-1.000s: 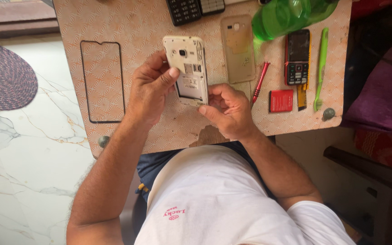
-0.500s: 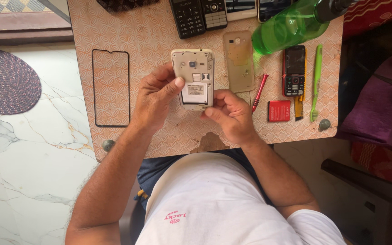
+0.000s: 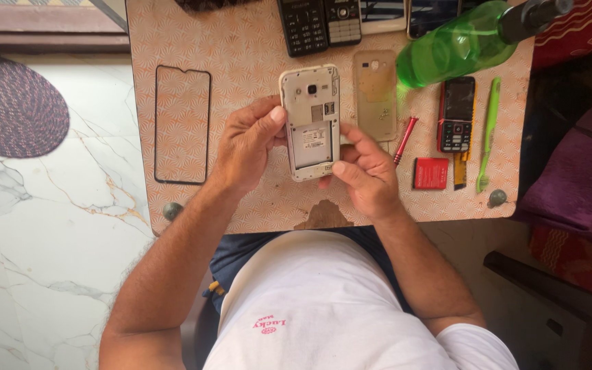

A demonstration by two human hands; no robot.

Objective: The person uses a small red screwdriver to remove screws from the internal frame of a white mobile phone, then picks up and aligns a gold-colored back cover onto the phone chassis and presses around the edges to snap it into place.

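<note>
A white smartphone (image 3: 310, 120) with its back cover off lies face down in both my hands above a small patterned table (image 3: 255, 41). My left hand (image 3: 247, 144) grips its left edge, thumb on the rim. My right hand (image 3: 364, 171) holds the lower right corner, thumb pressed at the bottom edge. The empty battery bay and camera lens face up. The beige back cover (image 3: 375, 94) lies on the table just right of the phone.
A thin black screen frame (image 3: 181, 125) lies at the left. A green bottle (image 3: 460, 44), small keypad phone (image 3: 456, 113), red battery (image 3: 431, 173), red screwdriver (image 3: 405, 139) and green pry tool (image 3: 488, 133) sit at the right. More phones (image 3: 323, 24) line the far edge.
The phone and both hands sit lower and more centred in view as the camera shifted; my grip on the phone looks much the same, with the right thumb now at the bottom edge.
</note>
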